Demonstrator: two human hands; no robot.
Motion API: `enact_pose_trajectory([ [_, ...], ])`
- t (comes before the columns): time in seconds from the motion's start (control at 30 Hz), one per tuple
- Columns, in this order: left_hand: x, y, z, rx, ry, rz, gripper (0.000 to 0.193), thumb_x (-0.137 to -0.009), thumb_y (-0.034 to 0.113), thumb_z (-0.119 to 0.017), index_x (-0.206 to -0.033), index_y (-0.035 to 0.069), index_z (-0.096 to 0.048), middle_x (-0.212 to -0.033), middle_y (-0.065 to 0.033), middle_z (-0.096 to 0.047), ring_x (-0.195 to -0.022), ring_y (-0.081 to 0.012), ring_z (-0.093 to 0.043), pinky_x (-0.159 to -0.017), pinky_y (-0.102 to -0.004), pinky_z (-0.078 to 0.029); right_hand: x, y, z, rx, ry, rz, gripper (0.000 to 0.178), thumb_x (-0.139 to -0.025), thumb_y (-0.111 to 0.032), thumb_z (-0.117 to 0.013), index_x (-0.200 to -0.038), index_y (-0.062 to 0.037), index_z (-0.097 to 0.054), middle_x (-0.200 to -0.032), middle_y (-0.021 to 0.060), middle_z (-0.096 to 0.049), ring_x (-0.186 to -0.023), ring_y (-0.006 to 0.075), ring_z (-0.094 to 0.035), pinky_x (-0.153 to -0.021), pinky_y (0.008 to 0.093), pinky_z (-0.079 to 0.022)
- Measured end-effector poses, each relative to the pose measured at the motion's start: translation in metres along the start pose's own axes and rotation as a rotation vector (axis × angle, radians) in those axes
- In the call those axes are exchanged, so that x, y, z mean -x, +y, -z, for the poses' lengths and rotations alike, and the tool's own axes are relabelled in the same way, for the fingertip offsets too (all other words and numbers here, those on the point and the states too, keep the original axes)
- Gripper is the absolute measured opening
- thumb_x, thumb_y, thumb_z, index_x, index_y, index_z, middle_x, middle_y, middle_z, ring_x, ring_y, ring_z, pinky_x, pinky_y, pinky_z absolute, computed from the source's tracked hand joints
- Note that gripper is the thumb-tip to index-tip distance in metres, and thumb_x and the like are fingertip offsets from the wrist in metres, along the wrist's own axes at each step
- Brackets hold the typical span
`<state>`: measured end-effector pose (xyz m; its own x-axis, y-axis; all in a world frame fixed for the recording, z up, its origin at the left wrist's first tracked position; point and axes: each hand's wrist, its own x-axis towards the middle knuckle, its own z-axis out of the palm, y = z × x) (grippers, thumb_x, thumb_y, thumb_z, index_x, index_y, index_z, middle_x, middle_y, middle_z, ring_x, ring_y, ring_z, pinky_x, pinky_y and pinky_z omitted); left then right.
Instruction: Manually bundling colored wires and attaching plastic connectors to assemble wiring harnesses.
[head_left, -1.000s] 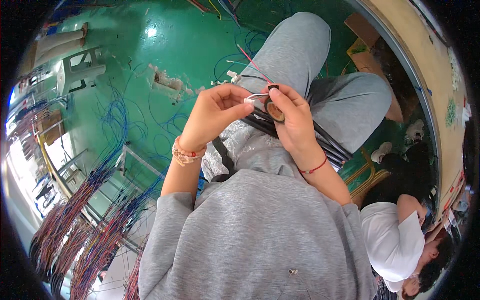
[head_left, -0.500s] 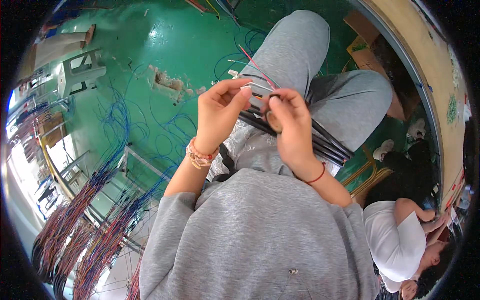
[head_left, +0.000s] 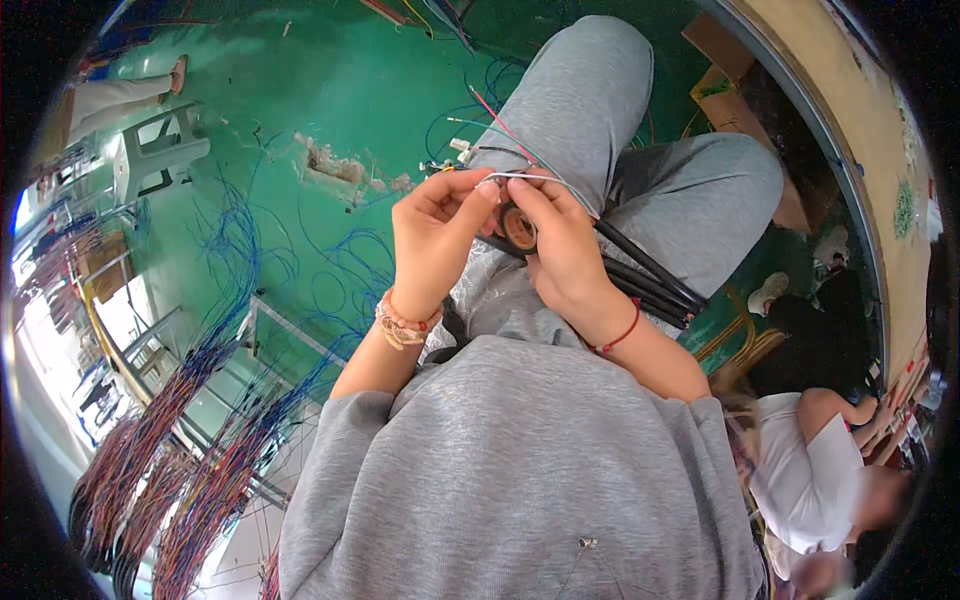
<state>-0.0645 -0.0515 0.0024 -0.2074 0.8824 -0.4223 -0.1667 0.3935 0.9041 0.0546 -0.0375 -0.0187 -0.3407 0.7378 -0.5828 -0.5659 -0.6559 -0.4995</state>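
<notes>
Over my lap, my left hand [head_left: 435, 235] pinches a white wire [head_left: 508, 175] between thumb and fingertips. My right hand [head_left: 570, 235] is closed close beside it, thumb and finger on the same wire, with a roll of black tape [head_left: 519, 229] held in its palm side. A red wire [head_left: 503, 122] and a green wire [head_left: 490, 125] stick out past the fingers toward the upper left. Several black sleeved cables [head_left: 655, 280] lie across my lap under the right hand. A small white connector [head_left: 461, 146] sits just beyond the left fingers.
Bundles of coloured wires [head_left: 190, 430] hang on a metal frame [head_left: 295, 325] at left. A white stool [head_left: 160, 150] stands on the green floor [head_left: 330, 80], which has a broken patch [head_left: 335, 165]. A table edge [head_left: 850, 180] curves along the right; a person in white [head_left: 810, 470] works there.
My right hand has moved left with the tape roll, up against my left hand, and now pinches the white wire too. The left hand has barely moved.
</notes>
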Motion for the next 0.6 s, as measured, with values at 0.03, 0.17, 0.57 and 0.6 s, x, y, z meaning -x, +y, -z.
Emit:
enact_pose_trajectory([
  [0.03,-0.0005,-0.0006,0.0003,-0.003,0.0,-0.009,0.02,-0.08,0.008,-0.06,-0.094,-0.006,-0.059,-0.076,-0.0063,-0.063,-0.062,-0.0072,-0.057,-0.055,-0.018,-0.046,-0.0003,0.0007,0.0007,-0.01,-0.005,0.01,0.011,-0.086,-0.012,-0.049,-0.091,-0.0033,-0.055,-0.086,0.0039,-0.058,-0.077,0.0108,-0.055,-0.067,0.0244,-0.043],
  [0.17,-0.0022,-0.0029,0.0005,0.008,0.002,0.003,0.02,-0.08,0.008,-0.06,-0.095,-0.006,-0.058,-0.078,-0.0078,-0.063,-0.062,-0.0077,-0.057,-0.055,-0.0186,-0.046,-0.0014,0.0031,0.0034,-0.01,-0.019,0.034,0.011,-0.087,-0.012,-0.048,-0.091,-0.004,-0.055,-0.085,0.0039,-0.058,-0.076,0.0117,-0.055,-0.068,0.0247,-0.043],
  [0.57,-0.0005,-0.0044,-0.0036,0.002,-0.037,-0.048,0.015,-0.079,0.004,-0.06,-0.092,-0.004,-0.058,-0.079,-0.0049,-0.062,-0.066,-0.0066,-0.057,-0.058,-0.0181,-0.047,-0.0038,0.002,0.0082,-0.107,-0.033,0.065,0.015,-0.085,-0.014,-0.046,-0.088,-0.0023,-0.055,-0.083,0.0062,-0.058,-0.076,0.014,-0.055,-0.071,0.0268,-0.043],
  [0.6,-0.0014,-0.0045,-0.0032,0.009,-0.06,-0.061,0.014,-0.079,0.004,-0.06,-0.091,-0.004,-0.058,-0.079,-0.0047,-0.062,-0.067,-0.0066,-0.057,-0.058,-0.0186,-0.047,-0.0045,0.0026,0.0088,-0.106,-0.031,0.056,0.015,-0.085,-0.014,-0.046,-0.088,-0.0023,-0.055,-0.083,0.0062,-0.058,-0.076,0.014,-0.055,-0.071,0.0268,-0.043],
])
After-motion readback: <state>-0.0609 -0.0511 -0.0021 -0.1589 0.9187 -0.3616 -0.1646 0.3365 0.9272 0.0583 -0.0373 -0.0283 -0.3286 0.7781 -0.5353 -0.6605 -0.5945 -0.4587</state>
